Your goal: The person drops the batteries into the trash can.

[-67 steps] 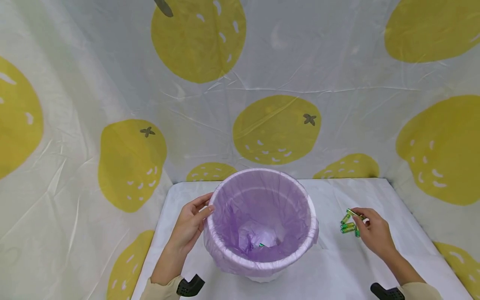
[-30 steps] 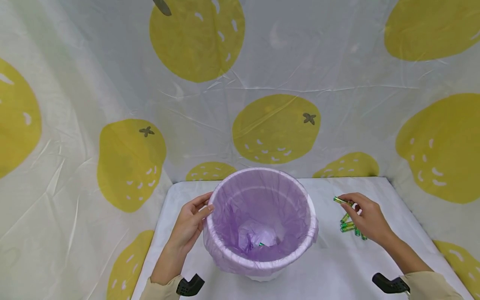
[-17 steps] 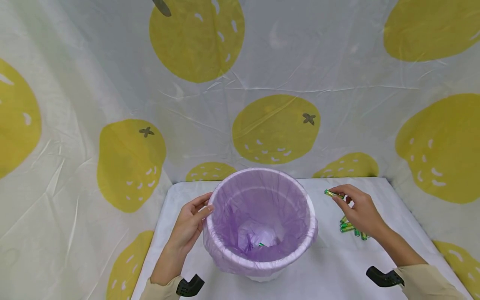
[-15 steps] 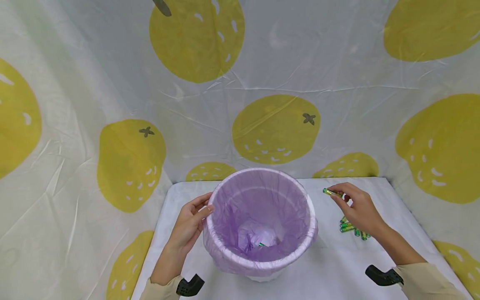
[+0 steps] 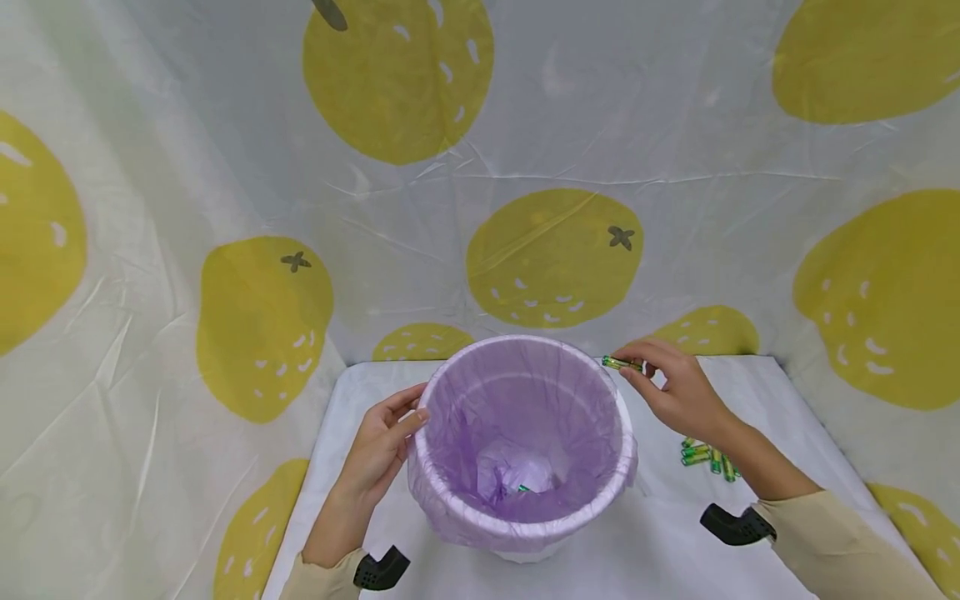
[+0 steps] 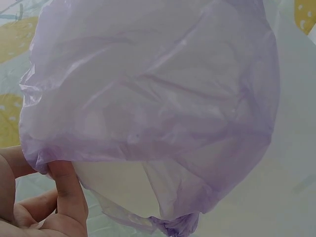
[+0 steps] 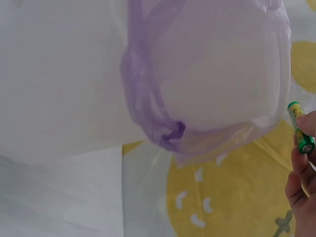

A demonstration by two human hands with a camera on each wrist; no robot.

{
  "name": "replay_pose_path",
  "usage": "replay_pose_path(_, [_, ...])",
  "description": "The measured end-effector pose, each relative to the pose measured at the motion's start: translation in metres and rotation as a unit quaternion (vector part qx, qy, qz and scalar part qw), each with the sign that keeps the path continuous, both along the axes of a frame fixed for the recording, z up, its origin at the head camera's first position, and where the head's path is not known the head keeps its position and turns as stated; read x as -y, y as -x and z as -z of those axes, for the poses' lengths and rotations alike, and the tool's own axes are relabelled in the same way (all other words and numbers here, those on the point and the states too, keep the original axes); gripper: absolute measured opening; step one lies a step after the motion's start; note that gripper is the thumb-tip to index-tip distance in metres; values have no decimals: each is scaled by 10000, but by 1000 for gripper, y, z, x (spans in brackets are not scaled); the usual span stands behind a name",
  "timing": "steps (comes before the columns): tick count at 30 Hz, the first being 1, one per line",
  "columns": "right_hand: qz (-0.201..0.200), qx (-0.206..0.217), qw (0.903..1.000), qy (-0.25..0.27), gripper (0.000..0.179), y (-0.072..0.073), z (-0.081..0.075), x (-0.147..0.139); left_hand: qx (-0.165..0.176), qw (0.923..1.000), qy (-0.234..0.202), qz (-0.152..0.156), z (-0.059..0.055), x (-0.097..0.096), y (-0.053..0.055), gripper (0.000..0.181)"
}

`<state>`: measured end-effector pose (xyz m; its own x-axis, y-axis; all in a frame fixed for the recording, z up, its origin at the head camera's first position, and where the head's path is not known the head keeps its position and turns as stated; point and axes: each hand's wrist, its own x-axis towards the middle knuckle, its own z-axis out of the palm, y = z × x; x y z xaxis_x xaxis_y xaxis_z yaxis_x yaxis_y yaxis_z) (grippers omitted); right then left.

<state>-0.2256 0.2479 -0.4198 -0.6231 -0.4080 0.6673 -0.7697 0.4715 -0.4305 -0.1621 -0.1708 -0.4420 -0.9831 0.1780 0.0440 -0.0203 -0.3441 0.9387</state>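
A white trash bin (image 5: 521,557) lined with a purple bag (image 5: 450,500) stands mid-table, its mouth facing up. At its left rim my left hand (image 5: 382,446) grips the edge, thumb on top and fingers outside; in the left wrist view those fingers lie against the bag's folded border. My right hand (image 5: 678,392) pinches a green and yellow battery (image 7: 295,109) between thumb and fingers, just beside the bin's far right rim. Down in the bag a small green piece (image 5: 523,488) shows, mostly hidden by plastic.
Several more green batteries (image 5: 696,455) lie in a loose group on the white tabletop (image 5: 637,558), under the right forearm. Behind and at the sides hangs a pale curtain (image 5: 405,250) printed with yellow fruit.
From the battery group my right hand has lifted one battery and carried it up and leftward to the bin's rim. My left hand and the bin stay put.
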Motion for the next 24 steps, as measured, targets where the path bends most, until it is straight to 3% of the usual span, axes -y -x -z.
replay_pose_path(13, [-1095, -5, 9933, -382, 29, 19, -33, 54, 6, 10000, 28, -2, -1, 0, 1, 48])
replay_pose_path(19, [-1300, -4, 9891, -687, 25, 32, -34, 64, -11, 10000, 32, 9, 0, 2, 1, 48])
replay_pose_path(24, [-1182, 97, 9896, -818, 27, 36, -36, 62, -78, 9999, 58, 30, 0, 2, 2, 49])
